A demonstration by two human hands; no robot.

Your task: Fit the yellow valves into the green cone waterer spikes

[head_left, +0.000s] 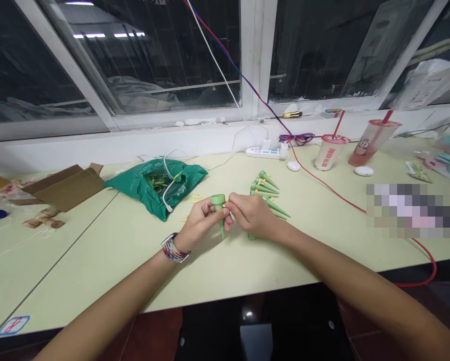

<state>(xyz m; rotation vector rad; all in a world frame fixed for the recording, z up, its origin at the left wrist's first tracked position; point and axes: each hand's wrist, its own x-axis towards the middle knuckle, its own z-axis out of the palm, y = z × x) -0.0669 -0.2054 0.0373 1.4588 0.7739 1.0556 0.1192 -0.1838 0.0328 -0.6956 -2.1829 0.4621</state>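
My left hand [201, 219] is closed around a green plastic watering spike [218, 200], its wide cup end up and its tapered point down. Against the side of that spike, my right hand [250, 213] pinches a small yellow piece [225, 204], mostly covered by the fingers. Several similar green spikes [273, 204] with yellow parts lie in a row beside and beyond my right hand. Behind my left hand, a few small yellow pieces [196, 196] rest on the table. An open green plastic bag [135, 186] holds more green parts.
A white cable [167, 193] crosses the bag. Flattened cardboard [65, 188] lies at left. Toward the back stand a power strip [264, 152] and two drink cups [330, 153] with straws. A red cable [333, 189] runs across the right side of the table [108, 260].
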